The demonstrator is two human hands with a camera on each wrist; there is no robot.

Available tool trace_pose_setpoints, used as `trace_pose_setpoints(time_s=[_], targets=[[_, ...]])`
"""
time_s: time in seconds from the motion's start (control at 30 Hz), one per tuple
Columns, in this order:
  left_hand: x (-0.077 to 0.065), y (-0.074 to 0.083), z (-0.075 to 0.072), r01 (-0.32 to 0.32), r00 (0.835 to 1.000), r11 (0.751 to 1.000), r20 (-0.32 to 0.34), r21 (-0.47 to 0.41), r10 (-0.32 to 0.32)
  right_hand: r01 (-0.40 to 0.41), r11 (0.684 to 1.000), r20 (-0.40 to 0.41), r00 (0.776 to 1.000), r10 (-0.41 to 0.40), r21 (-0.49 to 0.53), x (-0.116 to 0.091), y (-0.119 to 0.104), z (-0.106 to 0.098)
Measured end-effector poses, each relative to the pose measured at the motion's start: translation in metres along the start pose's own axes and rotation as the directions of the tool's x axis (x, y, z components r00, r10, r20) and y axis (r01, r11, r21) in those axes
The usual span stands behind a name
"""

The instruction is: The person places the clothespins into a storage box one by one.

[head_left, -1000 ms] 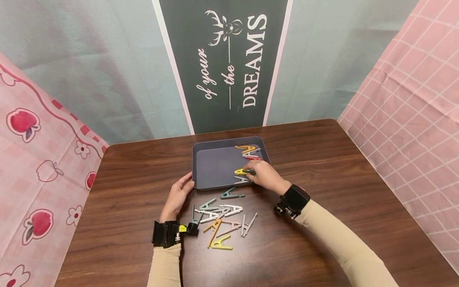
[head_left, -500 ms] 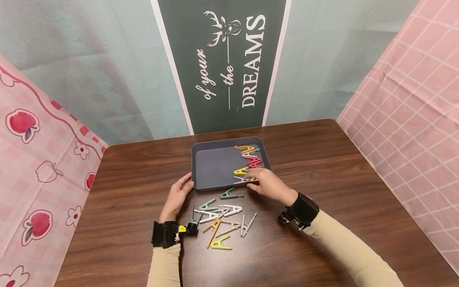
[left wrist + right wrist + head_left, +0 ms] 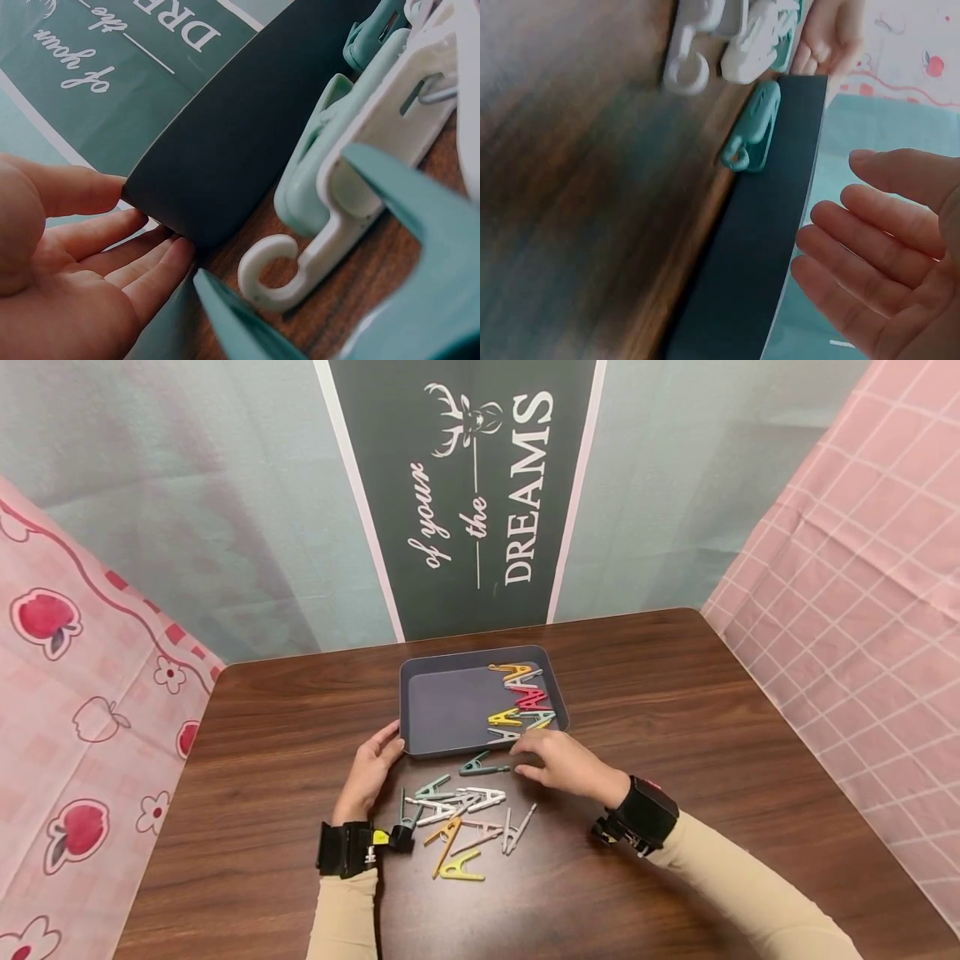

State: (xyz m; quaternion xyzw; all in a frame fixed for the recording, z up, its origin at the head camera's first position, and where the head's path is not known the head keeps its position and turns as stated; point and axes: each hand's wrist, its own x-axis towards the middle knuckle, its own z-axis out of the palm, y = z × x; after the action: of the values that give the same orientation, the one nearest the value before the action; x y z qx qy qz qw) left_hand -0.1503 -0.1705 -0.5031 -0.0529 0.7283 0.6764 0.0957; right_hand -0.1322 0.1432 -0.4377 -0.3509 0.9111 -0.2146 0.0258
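Mint clip (image 3: pixel 540 716): now uncovered in tray (image 3: pixel 442 702), placement apparently done; right hand (image 3: pixel 567 762) withdrawn, empty, fingers loose; left hand (image 3: pixel 369 771) straight-fingered, touching tray's near-left corner.

A brown wood-grain table (image 3: pixel 630 693) bears a dark grey tray (image 3: pixel 446 706) and scattered clips (image 3: pixel 451 827).

the loose clips (image 3: pixel 483 770) look like smooth plastic, one showing a metal spring (image 3: pixel 439 91). at twelve o'clock from them, the tray (image 3: pixel 442 706) is smooth and matt. the wood-grain tabletop (image 3: pixel 517 914) shines softly at six; the pink curtain (image 3: pixel 862 552) at two is creased cloth.
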Motion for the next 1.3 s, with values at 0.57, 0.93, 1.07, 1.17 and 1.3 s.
trace_pose_setpoints(time_s=[0.57,0.93,1.07,1.17,1.3], targets=[[0.000,0.000,0.000,0.000,1.000,1.000,-0.001,0.007,0.000,0.096,0.993,0.130,0.986,-0.103,0.064,-0.018,-0.007,0.015],[-0.001,0.000,0.000,0.001,1.000,1.000,0.001,0.001,-0.001,0.128,0.988,0.188,0.972,-0.143,0.092,-0.023,-0.010,0.019],[-0.001,0.000,0.000,0.000,1.000,1.000,-0.002,-0.001,0.000,0.179,0.980,0.180,0.965,-0.192,0.087,-0.024,-0.012,0.021],[-0.001,0.000,0.000,0.000,1.000,1.000,0.001,-0.001,0.000,0.210,0.974,0.186,0.957,-0.222,0.083,-0.025,-0.012,0.023],[-0.001,0.000,0.000,-0.001,1.000,1.000,0.004,-0.004,0.001,0.242,0.967,0.196,0.948,-0.253,0.079,-0.026,-0.013,0.026]])
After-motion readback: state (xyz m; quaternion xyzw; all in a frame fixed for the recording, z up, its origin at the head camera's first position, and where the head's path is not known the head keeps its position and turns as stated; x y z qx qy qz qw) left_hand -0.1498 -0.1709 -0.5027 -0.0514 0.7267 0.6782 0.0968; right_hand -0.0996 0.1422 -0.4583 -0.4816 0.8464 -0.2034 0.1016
